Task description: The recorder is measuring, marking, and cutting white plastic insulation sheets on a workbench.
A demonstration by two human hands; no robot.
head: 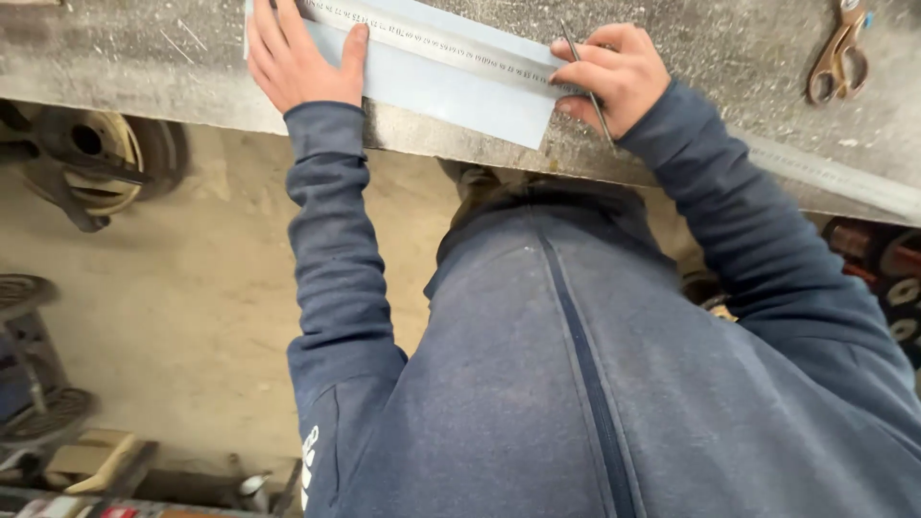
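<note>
I see my right hand (614, 77) pinched around a thin metal scriber (587, 82), its tip against the steel ruler (436, 43), while my left hand (297, 53) lies flat with fingers spread, pressing ruler and pale blue sheet (451, 96) onto the grey workbench (144, 67). The ruler's long axis runs diagonally from upper left down to the right, along the sheet; the scriber leans across it. Rusty pliers (839, 58) lie well apart at upper right.

One head camera looks steeply down, close over the workbench (144, 67) edge and floor (192, 317).
</note>
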